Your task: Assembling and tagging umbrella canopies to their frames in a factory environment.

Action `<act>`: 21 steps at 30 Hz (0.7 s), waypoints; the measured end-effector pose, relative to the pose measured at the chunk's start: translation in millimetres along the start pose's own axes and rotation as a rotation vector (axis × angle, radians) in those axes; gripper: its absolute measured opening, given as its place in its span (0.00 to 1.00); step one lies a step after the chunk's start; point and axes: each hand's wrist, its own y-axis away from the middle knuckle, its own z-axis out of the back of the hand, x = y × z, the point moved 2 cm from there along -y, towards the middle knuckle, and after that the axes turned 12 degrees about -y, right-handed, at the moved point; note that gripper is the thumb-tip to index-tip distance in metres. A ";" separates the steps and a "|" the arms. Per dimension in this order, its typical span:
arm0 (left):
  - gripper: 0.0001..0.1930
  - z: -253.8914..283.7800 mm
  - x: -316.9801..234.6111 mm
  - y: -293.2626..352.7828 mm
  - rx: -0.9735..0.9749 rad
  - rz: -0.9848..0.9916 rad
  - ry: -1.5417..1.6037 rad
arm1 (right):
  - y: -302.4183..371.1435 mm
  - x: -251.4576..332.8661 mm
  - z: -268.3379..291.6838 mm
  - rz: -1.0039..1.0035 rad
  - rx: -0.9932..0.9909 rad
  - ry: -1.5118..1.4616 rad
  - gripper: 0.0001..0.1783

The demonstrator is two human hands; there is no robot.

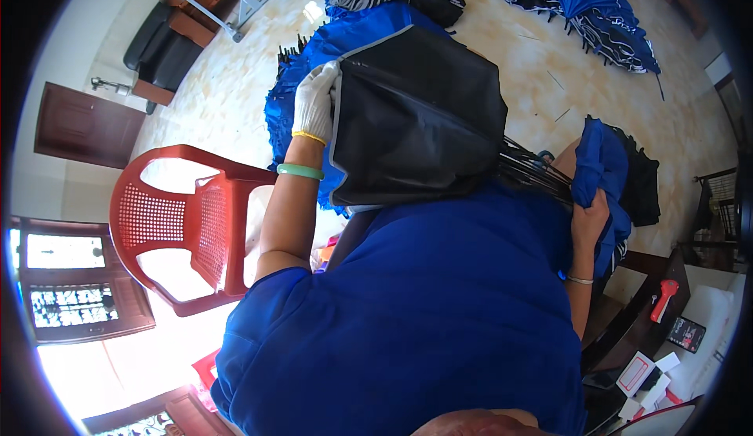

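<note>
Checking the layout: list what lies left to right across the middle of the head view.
Red plastic chair → gloved left hand → black umbrella canopy → bare right hand gripping blue fabric → red-handled tool.

We wear a bright blue short-sleeved shirt. Above its left sleeve, a white knit glove with a yellow cuff covers the left hand — a pale green bangle just below. The right wrist carries a thin bracelet.

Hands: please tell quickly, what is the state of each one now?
Left hand, in a white glove: closed on the edge of the black umbrella canopy.
Right hand, bare: closed on the blue fabric.
</note>
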 end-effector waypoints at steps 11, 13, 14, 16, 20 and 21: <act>0.14 -141.1 36.7 55.6 0.428 -0.001 -0.715 | -5.4 -10.0 -4.2 0.031 0.050 0.054 0.12; 0.16 -174.9 57.1 68.8 0.352 -0.313 -0.771 | -2.3 -11.5 -0.7 0.018 0.050 0.116 0.12; 0.17 -188.7 65.3 73.8 0.316 -0.476 -0.783 | -1.8 -9.9 1.1 -0.025 0.061 0.144 0.12; 0.19 -189.2 80.5 63.4 0.402 -0.548 -0.714 | -3.7 -10.4 9.3 -0.003 0.085 0.065 0.11; 0.18 -170.1 109.4 44.2 0.467 -0.482 -0.446 | -5.2 -27.1 62.6 -0.086 -0.057 0.244 0.13; 0.18 -172.9 100.8 51.6 0.507 -0.419 -0.363 | 2.0 -37.2 77.8 -0.164 -0.134 0.397 0.13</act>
